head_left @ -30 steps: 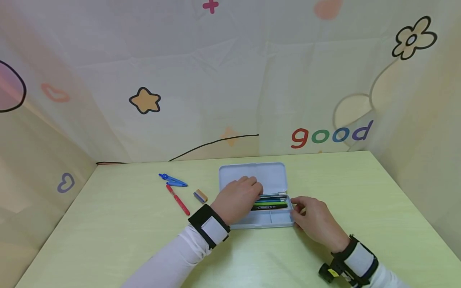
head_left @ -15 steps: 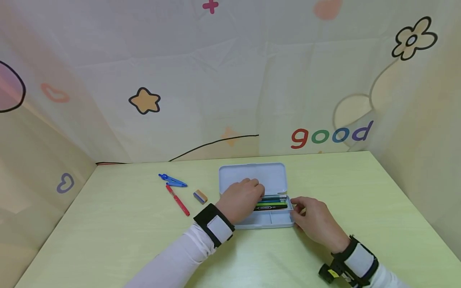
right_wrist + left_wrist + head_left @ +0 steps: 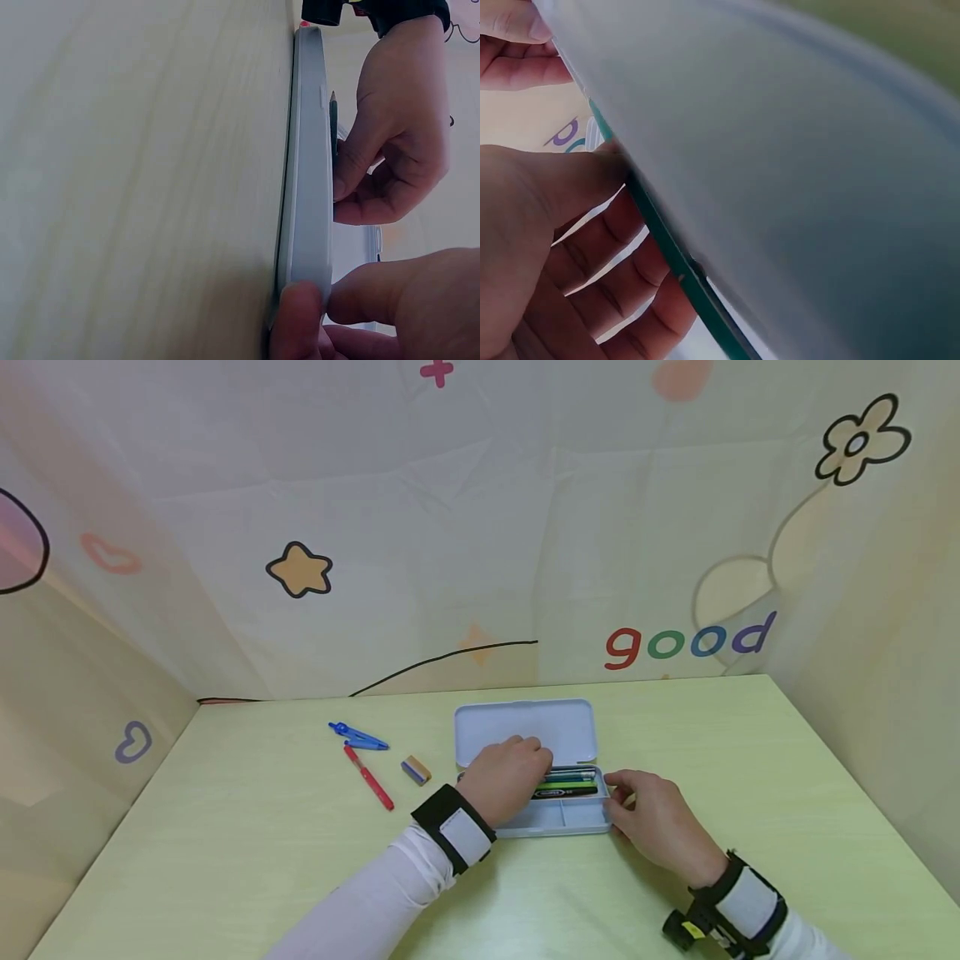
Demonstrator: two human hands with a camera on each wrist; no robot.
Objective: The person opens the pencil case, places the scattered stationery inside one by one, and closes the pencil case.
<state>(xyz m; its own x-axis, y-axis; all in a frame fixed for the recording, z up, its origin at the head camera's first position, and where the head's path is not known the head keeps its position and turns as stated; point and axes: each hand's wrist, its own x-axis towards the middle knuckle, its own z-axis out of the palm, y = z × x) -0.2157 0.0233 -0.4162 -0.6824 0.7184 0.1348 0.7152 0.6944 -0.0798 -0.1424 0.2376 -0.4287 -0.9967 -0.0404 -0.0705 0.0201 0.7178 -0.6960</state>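
Note:
A pale blue pencil case [image 3: 534, 817] lies unfolded on the table, its lid [image 3: 517, 722] tipped back behind it. My left hand [image 3: 504, 782] is over the rear compartment and pinches a dark green pencil [image 3: 660, 232] between thumb and fingers. In the right wrist view the pencil's sharpened tip sticks out past that hand, along the case's upper edge. Several pencils [image 3: 573, 777] and a black pen with white lettering [image 3: 566, 792] lie in the same compartment, partly hidden by the left hand. My right hand [image 3: 660, 817] grips the case's right end with thumb and fingers.
Left of the case lie an eraser [image 3: 416, 770] in tan and blue, a red pen [image 3: 369, 778] and a blue compass [image 3: 358, 736]. A printed curtain [image 3: 420, 527] stands behind the table's back edge. Dark straps with devices sit on both wrists.
My left hand has shifted a little to the right and toward me along the compartment, with the pencil. The right hand stays where it was on the case.

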